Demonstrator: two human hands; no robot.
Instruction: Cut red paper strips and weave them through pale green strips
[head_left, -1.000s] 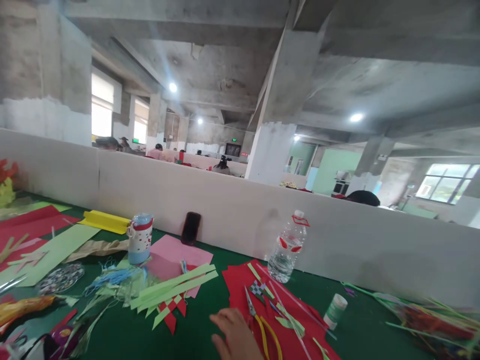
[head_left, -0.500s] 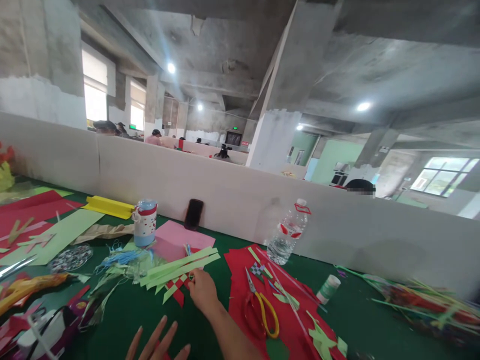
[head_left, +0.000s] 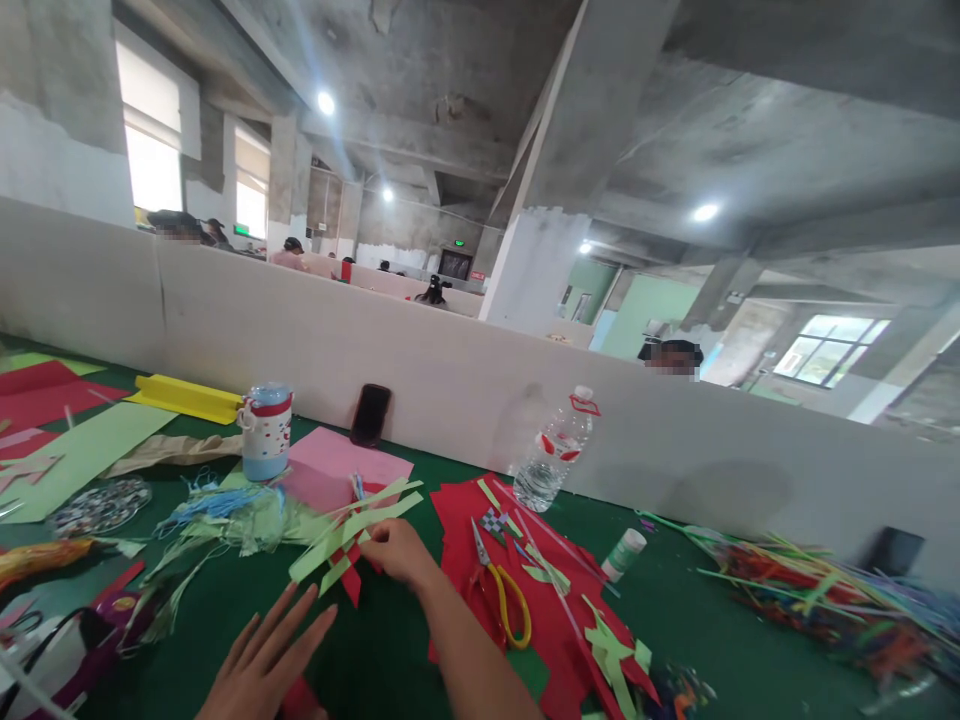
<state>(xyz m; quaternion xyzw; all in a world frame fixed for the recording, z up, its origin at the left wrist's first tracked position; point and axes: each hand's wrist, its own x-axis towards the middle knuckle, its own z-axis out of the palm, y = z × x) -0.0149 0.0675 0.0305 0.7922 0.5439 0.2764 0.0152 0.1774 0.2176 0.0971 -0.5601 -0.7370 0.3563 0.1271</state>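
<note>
My right hand (head_left: 401,550) is curled closed at the right edge of a bundle of light green paper strips (head_left: 341,532), pinching a strip there. The strips lie crossed, some raised at their far ends. Beneath them shows a small piece of red paper strips (head_left: 346,580) woven with green. My left hand (head_left: 270,645) is held low in front of the strips, palm down, fingers spread, with nothing in it. A bit of red paper (head_left: 301,697) shows under this hand.
Scissors (head_left: 508,605) with red and yellow handles lie on red paper (head_left: 551,655) to the right. Behind stand a water bottle (head_left: 555,455), a glue stick (head_left: 624,553), a phone (head_left: 371,415) and a patterned cup (head_left: 266,435). A white partition (head_left: 442,385) borders the green table.
My left hand has come up from the bottom edge, closer to the strips. The green strips have spread and crossed more. The view has swung a little to the right.
</note>
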